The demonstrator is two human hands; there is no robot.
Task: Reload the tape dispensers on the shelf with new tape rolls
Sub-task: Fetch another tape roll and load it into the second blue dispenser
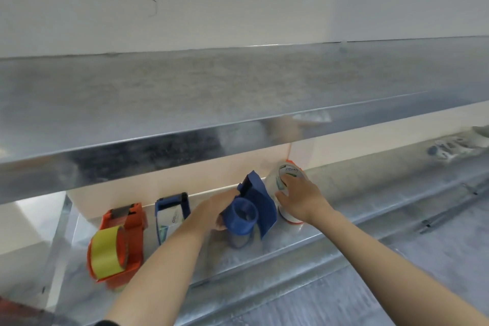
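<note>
**Mia:** How many are done?

**Ben:** Two look done. The orange dispenser on the left has yellow tape on it. Next to it, the second blue dispenser has a white roll inside. Both sit on the shelf.

**Mia:** And the one in the middle?

**Ben:** That is the empty blue dispenser. Its round wheel has nothing on it. The left hand holds it from the left side, tipped up, with the fingers curled round it.

**Mia:** Where is the new tape?

**Ben:** Just to the right of it, at the back of the shelf. The right hand is on the new tape roll, fingers wrapped over it. There seems to be another roll under the hand, but I cannot tell for sure.

**Mia:** So what is left?

**Ben:** I think the roll has to go onto the blue wheel, and then the tape end has to be pulled to the front. The roll is not on yet.

**Mia:** Is that the last one?

**Ben:** Maybe not. There is something orange behind the roll. It is mostly hidden, so I cannot say what it is. Far off to the right are some blurry things too.
</note>
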